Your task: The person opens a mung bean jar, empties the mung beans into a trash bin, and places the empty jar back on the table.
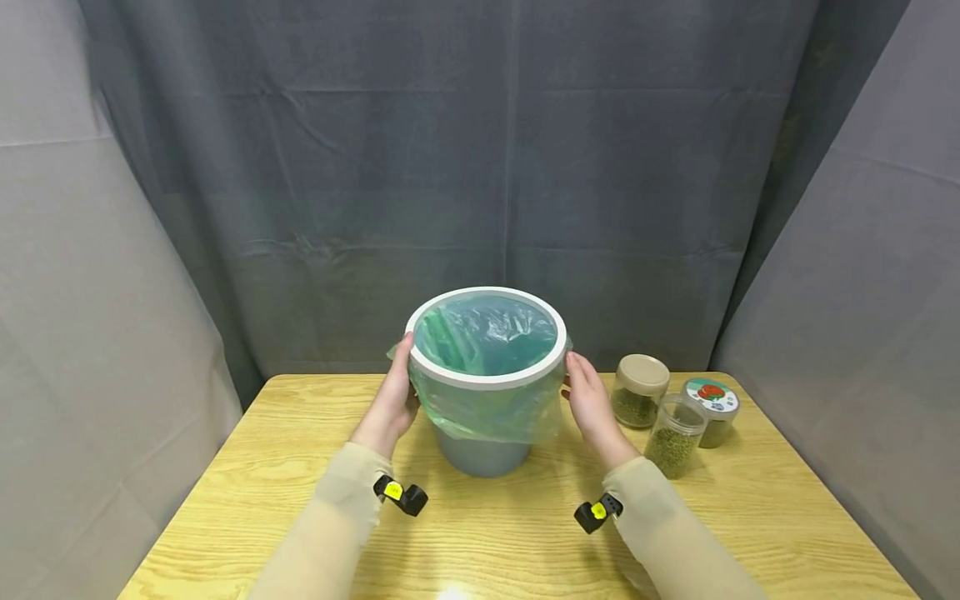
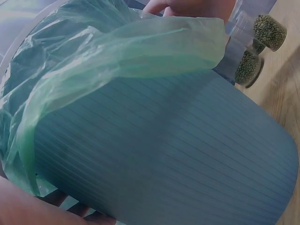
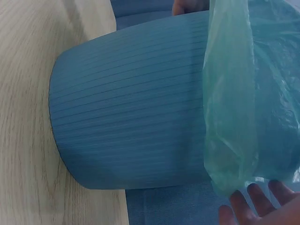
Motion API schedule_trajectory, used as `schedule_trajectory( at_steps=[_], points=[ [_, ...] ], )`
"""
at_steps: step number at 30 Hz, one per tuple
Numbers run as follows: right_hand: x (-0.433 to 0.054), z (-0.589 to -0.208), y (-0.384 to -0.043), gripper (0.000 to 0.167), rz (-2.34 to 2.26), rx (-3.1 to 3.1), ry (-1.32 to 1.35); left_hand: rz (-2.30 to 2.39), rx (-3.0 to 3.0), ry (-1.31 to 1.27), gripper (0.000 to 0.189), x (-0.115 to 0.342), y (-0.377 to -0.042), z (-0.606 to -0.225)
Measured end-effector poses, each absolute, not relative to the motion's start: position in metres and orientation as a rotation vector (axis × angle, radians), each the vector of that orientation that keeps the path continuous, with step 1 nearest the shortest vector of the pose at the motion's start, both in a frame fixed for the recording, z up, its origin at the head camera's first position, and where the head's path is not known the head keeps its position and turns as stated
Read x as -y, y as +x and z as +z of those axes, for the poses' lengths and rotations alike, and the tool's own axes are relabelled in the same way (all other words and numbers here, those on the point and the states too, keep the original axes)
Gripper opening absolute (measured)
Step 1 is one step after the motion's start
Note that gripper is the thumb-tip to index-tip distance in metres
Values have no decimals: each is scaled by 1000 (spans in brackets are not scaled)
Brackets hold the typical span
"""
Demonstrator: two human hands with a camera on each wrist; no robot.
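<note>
Round grey-blue ribbed plastic bin [image 1: 483, 458] w/ a white ring rim [image 1: 480, 383] stood mid-surface [image 1: 300, 492], toward the far edge. A thin translucent green plastic bag [image 1: 487, 412] lined it, its hem hanging outside over the upper wall.

L hand [image 1: 392, 400] was at the bin's L side, a digit up on the rim; couldn't tell if it pinched the bag or just pressed. R hand [image 1: 592, 408] was opp., fingers spread loosely, tips touching the bag's edge, no grip.

Imo the fit wanted even pressure both sides, hem smoothed level all round, bin kept steady, fingertips gentle as film that thin might tear.

To the R: clear jar w/ beige lid [image 1: 642, 373], clear lidless jar of small green beans [image 1: 672, 446], & a jar w/ a printed lid [image 1: 711, 396]: green band, red tomato-like pic, lettering too small to read. No other brand/label legible. Dark grey curtain [image 1: 390, 167] behind.
</note>
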State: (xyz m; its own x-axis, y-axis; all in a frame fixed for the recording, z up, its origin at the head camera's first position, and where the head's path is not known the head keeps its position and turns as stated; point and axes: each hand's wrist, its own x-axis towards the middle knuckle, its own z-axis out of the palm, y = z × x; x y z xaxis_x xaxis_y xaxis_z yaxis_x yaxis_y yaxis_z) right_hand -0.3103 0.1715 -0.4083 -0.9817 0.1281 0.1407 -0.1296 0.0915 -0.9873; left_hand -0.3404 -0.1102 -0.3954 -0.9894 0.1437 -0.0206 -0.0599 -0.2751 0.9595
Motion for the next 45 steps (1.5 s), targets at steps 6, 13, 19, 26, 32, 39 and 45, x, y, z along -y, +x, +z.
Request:
schedule_trajectory(
  at_steps=[6,13,19,26,32,39,45],
  points=[
    [-172,-409,-307,57,1950,2195,-6,2397,-1805,127,77,107,-338,-395],
    [-173,-408,-303,55,1899,2232,-12,2385,-1813,127,76,104,-335,-395],
    [-172,-409,-302,53,1910,2221,0,2377,-1820,117,77,104,-335,-394],
    [-174,-410,-304,53,1912,2222,28,2383,-1831,132,79,106,-333,-398],
    [-183,-413,-302,54,1869,2233,-12,2318,-1982,148,85,110,-324,-406],
    [-194,-416,-300,48,1736,2258,-9,2230,-2226,32,76,119,-318,-408],
    [-202,-416,-296,41,1620,2290,13,2178,-2407,-13,56,123,-307,-407]
  ],
)
